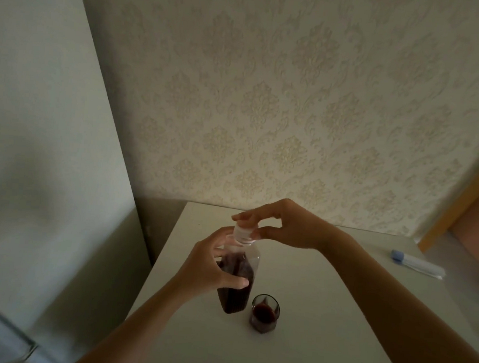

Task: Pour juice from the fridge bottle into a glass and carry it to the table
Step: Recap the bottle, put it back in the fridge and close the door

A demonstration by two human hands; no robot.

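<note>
A clear plastic bottle (238,293) of dark red juice stands upright on a white countertop (323,312). My left hand (210,266) grips the bottle's upper body from the left. My right hand (283,226) pinches the white cap (243,233) on the bottle's neck with thumb and fingers. A small glass (264,314) holding dark juice stands on the counter just right of the bottle's base, touched by neither hand.
The white fridge (46,155) rises on the left, close to the counter's left edge. A white tube with a blue cap (417,264) lies at the counter's far right. Patterned wallpaper (293,114) backs the counter, and a wooden door frame (455,205) stands at right.
</note>
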